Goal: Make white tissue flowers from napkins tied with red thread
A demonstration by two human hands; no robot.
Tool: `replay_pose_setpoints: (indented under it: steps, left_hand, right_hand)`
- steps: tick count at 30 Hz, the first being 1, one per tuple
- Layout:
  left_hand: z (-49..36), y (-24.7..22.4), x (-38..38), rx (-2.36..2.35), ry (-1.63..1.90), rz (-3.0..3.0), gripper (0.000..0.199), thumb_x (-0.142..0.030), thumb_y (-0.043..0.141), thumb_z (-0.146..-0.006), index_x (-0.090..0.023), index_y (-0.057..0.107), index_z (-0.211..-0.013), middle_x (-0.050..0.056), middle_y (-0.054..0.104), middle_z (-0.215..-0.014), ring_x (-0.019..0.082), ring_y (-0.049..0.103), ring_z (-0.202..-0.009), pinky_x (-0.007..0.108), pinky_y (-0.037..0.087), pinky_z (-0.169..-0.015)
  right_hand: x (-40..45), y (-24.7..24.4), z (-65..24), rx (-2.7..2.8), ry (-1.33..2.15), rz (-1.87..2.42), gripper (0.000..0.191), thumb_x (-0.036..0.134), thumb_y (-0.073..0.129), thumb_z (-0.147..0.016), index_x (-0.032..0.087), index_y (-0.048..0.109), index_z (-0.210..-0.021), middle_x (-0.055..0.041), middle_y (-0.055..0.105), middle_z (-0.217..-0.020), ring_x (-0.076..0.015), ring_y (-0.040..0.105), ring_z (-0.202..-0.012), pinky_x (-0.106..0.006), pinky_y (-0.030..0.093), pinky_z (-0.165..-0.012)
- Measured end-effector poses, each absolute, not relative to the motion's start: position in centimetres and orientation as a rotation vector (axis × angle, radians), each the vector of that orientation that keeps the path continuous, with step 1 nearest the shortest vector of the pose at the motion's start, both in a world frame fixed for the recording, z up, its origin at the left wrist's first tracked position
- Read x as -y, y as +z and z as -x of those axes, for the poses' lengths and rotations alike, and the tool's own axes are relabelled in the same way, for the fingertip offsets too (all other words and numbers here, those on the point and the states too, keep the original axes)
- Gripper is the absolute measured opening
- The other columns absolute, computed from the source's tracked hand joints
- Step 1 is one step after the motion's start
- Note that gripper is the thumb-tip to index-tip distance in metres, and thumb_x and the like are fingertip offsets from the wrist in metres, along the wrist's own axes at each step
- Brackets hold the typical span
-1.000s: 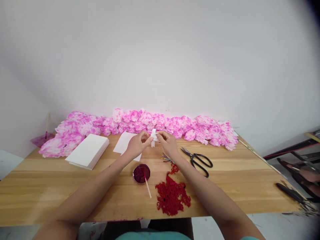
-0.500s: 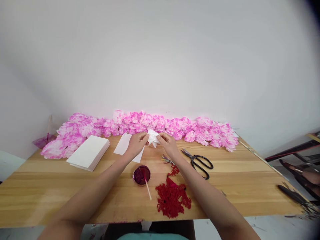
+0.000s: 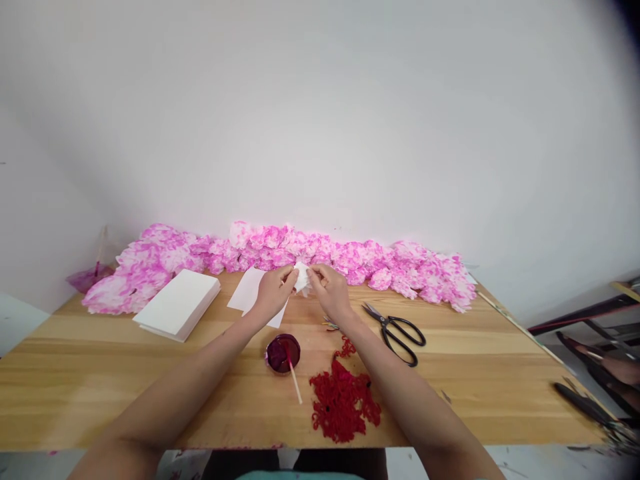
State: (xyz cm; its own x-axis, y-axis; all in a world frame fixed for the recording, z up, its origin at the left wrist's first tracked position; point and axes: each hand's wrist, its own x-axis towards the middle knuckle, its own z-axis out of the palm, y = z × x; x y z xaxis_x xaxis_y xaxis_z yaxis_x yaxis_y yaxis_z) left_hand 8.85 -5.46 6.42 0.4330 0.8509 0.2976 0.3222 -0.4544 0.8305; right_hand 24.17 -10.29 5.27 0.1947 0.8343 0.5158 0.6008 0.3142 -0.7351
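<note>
White paper (image 3: pixel 302 275), small and crumpled, was right between the two hands, near the middle of the frame. The left hand (image 3: pixel 274 291) pinched its left edge with thumb and fingers. The right hand (image 3: pixel 331 291) pinched its right edge in the same way. Both hands were curled and gripping, and the paper showed in the small gap between them. Some thin bits of it stuck out at the bottom.

Just above the hands in the frame, pink and white flowers (image 3: pixel 280 248) ran in a long, puffy row by the wall (image 3: pixel 320 133). Flat sheets (image 3: pixel 245 291) lay just left of the left hand, partly hidden by it. A thick white stack (image 3: pixel 175 303) sat farther to the left, touching the flowers.

Below the hands was a round bowl (image 3: pixel 269 355) with something dark purple in it, and a stick (image 3: pixel 296 385) leaned out over its rim. Curly red yarn (image 3: pixel 341 403) lay in a heap at the lower middle, beside the right arm. Black scissors (image 3: pixel 394 328) lay to the right of that arm, with their blades a little apart, on the wood table (image 3: pixel 490 373).
</note>
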Motion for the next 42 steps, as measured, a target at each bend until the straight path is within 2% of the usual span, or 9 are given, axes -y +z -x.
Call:
replay_pose_setpoints:
  steps: [6, 11, 19, 22, 25, 29, 34, 37, 42]
  left_hand:
    - [-9.1, 5.9, 5.4, -0.921, 1.115, -1.791, 0.038, -0.042, 0.043, -0.090, -0.018, 0.048, -0.061, -0.002, 0.052, -0.059, 0.013, 0.049, -0.060, 0.024, 0.034, -0.060]
    - [-9.2, 5.2, 5.7, -0.961, 1.127, -2.036, 0.038, -0.041, 0.042, -0.090, -0.018, 0.045, -0.061, -0.002, 0.047, -0.058, 0.012, 0.044, -0.058, 0.025, 0.029, -0.059]
    - [-9.0, 5.3, 5.3, -1.041, 1.004, -1.963, 0.045, -0.052, 0.039, -0.090, -0.017, 0.051, -0.064, 0.000, 0.054, -0.057, 0.014, 0.049, -0.056, 0.026, 0.029, -0.056]
    - [-9.2, 5.7, 5.3, -0.950, 1.042, -1.785, 0.046, -0.050, 0.039, -0.090, -0.017, 0.053, -0.061, 0.001, 0.057, -0.057, 0.015, 0.053, -0.058, 0.026, 0.036, -0.059]
    - [-9.4, 5.9, 5.4, -0.854, 1.106, -1.590, 0.042, -0.048, 0.044, -0.088, -0.016, 0.055, -0.063, 0.002, 0.060, -0.061, 0.016, 0.056, -0.064, 0.027, 0.042, -0.067]
    - [-9.3, 5.7, 5.4, -0.888, 1.118, -1.674, 0.040, -0.047, 0.044, -0.088, -0.016, 0.054, -0.064, 0.000, 0.056, -0.061, 0.014, 0.052, -0.063, 0.026, 0.037, -0.062]
    - [-9.3, 5.3, 5.7, -0.974, 1.055, -1.969, 0.045, -0.048, 0.040, -0.089, -0.017, 0.045, -0.057, -0.002, 0.046, -0.055, 0.012, 0.043, -0.056, 0.026, 0.028, -0.056]
    - [-9.4, 5.1, 5.7, -0.992, 0.972, -1.981, 0.051, -0.053, 0.038, -0.090, -0.017, 0.049, -0.056, 0.000, 0.052, -0.055, 0.014, 0.048, -0.057, 0.027, 0.030, -0.058]
    - [-9.5, 5.2, 5.5, -0.893, 0.924, -1.766, 0.057, -0.057, 0.034, -0.091, -0.017, 0.055, -0.057, 0.003, 0.059, -0.055, 0.017, 0.057, -0.058, 0.028, 0.039, -0.061]
  right_hand:
    - [9.5, 4.6, -24.5, 1.145, 0.721, 1.235, 0.027, 0.045, 0.056, -0.083, 0.019, 0.061, -0.078, 0.0010, 0.061, -0.069, -0.0146, 0.054, -0.064, -0.026, 0.043, -0.061]
    - [10.1, 5.9, -25.1, 1.532, 0.296, 1.338, 0.023, 0.039, 0.055, -0.088, 0.019, 0.066, -0.088, -0.0043, 0.067, -0.085, -0.0178, 0.059, -0.078, -0.030, 0.043, -0.072]
    - [9.4, 6.8, -24.6, 1.878, -0.073, 1.275, 0.024, 0.030, 0.048, -0.094, 0.019, 0.068, -0.089, -0.0073, 0.069, -0.080, -0.0195, 0.060, -0.079, -0.033, 0.044, -0.077]
    - [9.1, 6.6, -24.3, 1.681, 0.097, 1.299, 0.022, 0.032, 0.051, -0.092, 0.020, 0.068, -0.088, -0.0061, 0.070, -0.083, -0.0189, 0.061, -0.079, -0.032, 0.045, -0.076]
    - [8.6, 6.2, -24.4, 1.357, 0.463, 1.278, 0.023, 0.039, 0.054, -0.087, 0.020, 0.066, -0.085, -0.0018, 0.067, -0.075, -0.0160, 0.059, -0.068, -0.028, 0.045, -0.064]
    - [8.2, 6.4, -25.1, 1.289, 0.670, 1.229, 0.026, 0.045, 0.057, -0.083, 0.020, 0.063, -0.084, 0.0004, 0.066, -0.074, -0.0143, 0.058, -0.065, -0.026, 0.046, -0.062]
    - [9.0, 7.4, -25.5, 1.640, 0.205, 1.367, 0.024, 0.041, 0.057, -0.088, 0.020, 0.067, -0.081, -0.0037, 0.068, -0.078, -0.0162, 0.058, -0.072, -0.029, 0.043, -0.068]
    - [9.3, 7.2, -25.2, 1.792, -0.042, 1.379, 0.032, 0.038, 0.050, -0.094, 0.020, 0.067, -0.074, -0.0057, 0.068, -0.074, -0.0177, 0.058, -0.072, -0.031, 0.040, -0.069]
    - [9.3, 6.6, -24.7, 1.790, -0.022, 1.359, 0.029, 0.036, 0.048, -0.095, 0.020, 0.068, -0.082, -0.0051, 0.069, -0.077, -0.0174, 0.060, -0.073, -0.030, 0.040, -0.071]
